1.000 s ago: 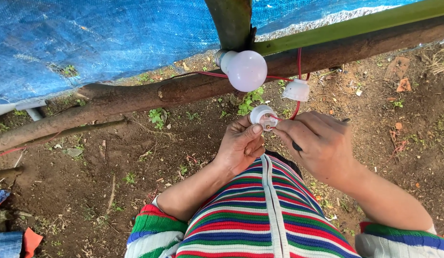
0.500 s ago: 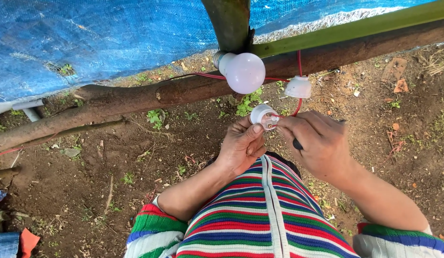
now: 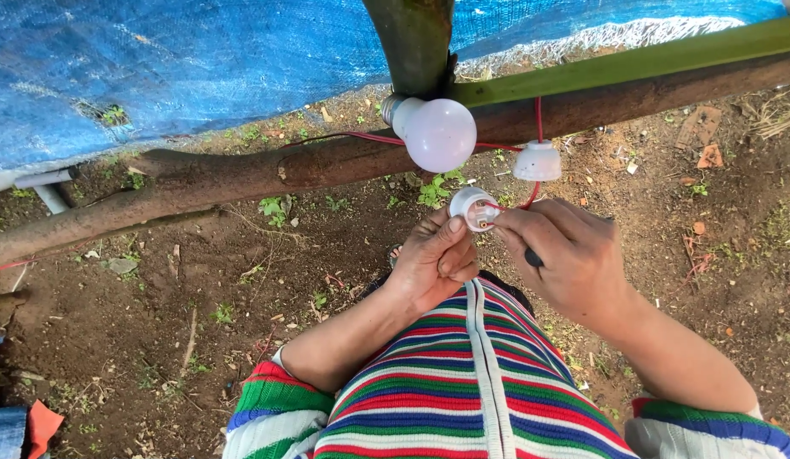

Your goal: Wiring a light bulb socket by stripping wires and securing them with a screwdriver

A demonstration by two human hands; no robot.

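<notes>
Now the left hand (image 3: 436,259) is still pinching the white lamp socket (image 3: 473,208) while the right hand's (image 3: 565,259) fingers, closed on a dark-handled tool (image 3: 533,257), are nudging closer to its red wire (image 3: 531,197).

An outdoor work spot on bare ground, likely a makeshift shelter or farm plot: brown soil (image 3: 140,340) scattered with small weeds (image 3: 271,208) and dry leaves, rough wooden poles (image 3: 242,174) serving as a frame, and a blue woven tarpaulin (image 3: 199,59) stretched as a wall. A white bulb (image 3: 440,133) and red wire (image 3: 361,137) are strung along the timber, showing improvised lighting rather than a finished building.
</notes>
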